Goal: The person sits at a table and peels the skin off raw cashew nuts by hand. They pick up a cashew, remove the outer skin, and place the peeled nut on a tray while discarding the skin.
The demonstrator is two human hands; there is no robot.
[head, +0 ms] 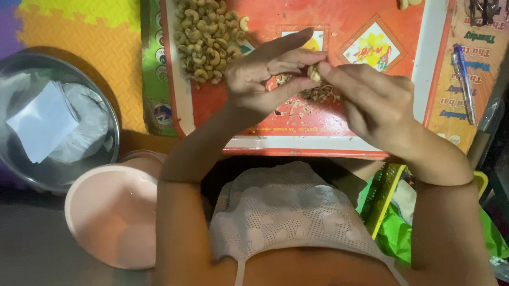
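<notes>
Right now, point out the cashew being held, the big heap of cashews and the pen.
Cashew (314, 73), head view: on the nut's pale body between both hands' fingertips.
Cashew heap (206, 33), head view: middle of the pile on the red tray.
Pen (464, 80), head view: mid-barrel.

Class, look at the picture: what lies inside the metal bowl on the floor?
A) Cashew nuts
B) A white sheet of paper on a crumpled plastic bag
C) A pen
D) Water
B: the metal bowl holds a white paper sheet lying on a clear plastic bag; no nuts are visible in it.
</notes>
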